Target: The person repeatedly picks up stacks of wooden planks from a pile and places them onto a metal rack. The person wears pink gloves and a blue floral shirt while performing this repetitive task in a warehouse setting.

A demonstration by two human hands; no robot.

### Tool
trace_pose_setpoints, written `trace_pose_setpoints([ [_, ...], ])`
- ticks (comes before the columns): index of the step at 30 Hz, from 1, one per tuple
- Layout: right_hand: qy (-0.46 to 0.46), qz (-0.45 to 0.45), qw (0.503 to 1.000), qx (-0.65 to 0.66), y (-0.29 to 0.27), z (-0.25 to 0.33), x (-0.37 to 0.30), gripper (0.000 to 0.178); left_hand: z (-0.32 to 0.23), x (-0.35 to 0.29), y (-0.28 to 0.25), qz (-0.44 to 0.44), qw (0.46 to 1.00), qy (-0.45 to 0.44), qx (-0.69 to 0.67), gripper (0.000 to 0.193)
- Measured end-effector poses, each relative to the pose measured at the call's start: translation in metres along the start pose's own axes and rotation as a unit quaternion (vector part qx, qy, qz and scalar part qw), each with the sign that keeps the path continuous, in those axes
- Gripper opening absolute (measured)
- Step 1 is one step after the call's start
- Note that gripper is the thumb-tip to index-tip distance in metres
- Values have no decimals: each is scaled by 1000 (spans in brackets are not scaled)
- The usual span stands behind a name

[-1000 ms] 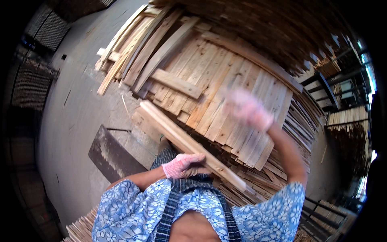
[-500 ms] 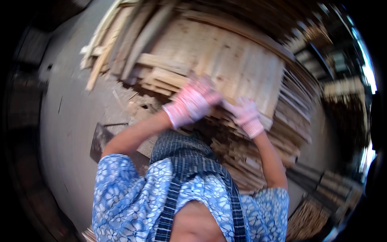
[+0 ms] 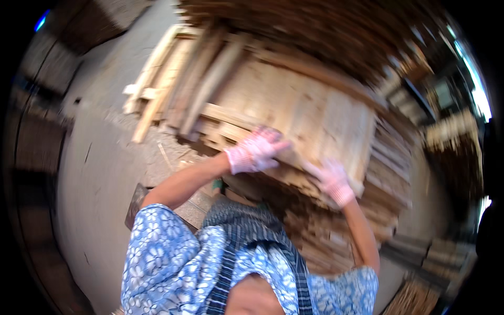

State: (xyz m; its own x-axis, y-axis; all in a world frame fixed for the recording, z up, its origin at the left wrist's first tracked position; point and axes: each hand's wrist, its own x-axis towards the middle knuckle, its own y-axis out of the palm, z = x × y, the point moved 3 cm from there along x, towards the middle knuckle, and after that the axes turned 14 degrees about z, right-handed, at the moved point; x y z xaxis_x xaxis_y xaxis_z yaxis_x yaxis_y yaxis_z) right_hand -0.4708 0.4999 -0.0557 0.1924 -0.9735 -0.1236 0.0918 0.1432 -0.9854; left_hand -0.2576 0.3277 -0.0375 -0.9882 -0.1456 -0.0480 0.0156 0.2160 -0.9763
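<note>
Both of my hands wear pinkish-white knit gloves and reach over a stack of wooden boards. A row of pale planks (image 3: 294,102) lies side by side on top of the stack. My left hand (image 3: 255,151) is at the near edge of these planks, beside some short board ends (image 3: 233,130), its fingers apart and slightly blurred. Farther right, my right hand (image 3: 332,181) lies over the near edge by the right corner, fingers spread, thumb pointing left. Neither hand visibly holds a loose piece. The undersides of both hands are hidden.
Long narrow strips (image 3: 167,79) lie at the stack's left end. Rougher boards (image 3: 325,241) are piled below its near side. A tall dark wood stack (image 3: 315,31) rises behind. More bundled wood (image 3: 454,142) stands at right; grey concrete floor (image 3: 100,184) spreads at left.
The stack appears lower and slightly farther right in the picture as the view shifts. My hands have moved apart and sit lower, the left now at the plank edge.
</note>
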Motion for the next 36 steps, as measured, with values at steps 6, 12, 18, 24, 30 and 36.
trace_pose_setpoints([
  [6, 33, 103, 994, -2, 1, -41, -63, 46, 117, -79, -119, -160, 957, -240, -27, 51],
  [12, 2, 56, 988, -141, -49, -5, -16, 47, 195, -124, -58, -36, 848, -516, -117, 56],
  [18, 164, -119, 941, 271, -44, -11, 158, 65, 141, -71, -114, -35, 836, -445, -320, 69],
  [24, 311, -220, 872, 306, -12, -8, 229, 53, 147, -37, -130, -197, 815, -303, -453, 67],
  [30, 263, -176, 859, 404, -35, -31, 199, 58, 143, 62, -83, -95, 869, -353, -333, 83],
  [36, 193, -188, 863, 427, -71, -33, 175, 76, 123, 72, -86, -19, 891, -333, -307, 87],
])
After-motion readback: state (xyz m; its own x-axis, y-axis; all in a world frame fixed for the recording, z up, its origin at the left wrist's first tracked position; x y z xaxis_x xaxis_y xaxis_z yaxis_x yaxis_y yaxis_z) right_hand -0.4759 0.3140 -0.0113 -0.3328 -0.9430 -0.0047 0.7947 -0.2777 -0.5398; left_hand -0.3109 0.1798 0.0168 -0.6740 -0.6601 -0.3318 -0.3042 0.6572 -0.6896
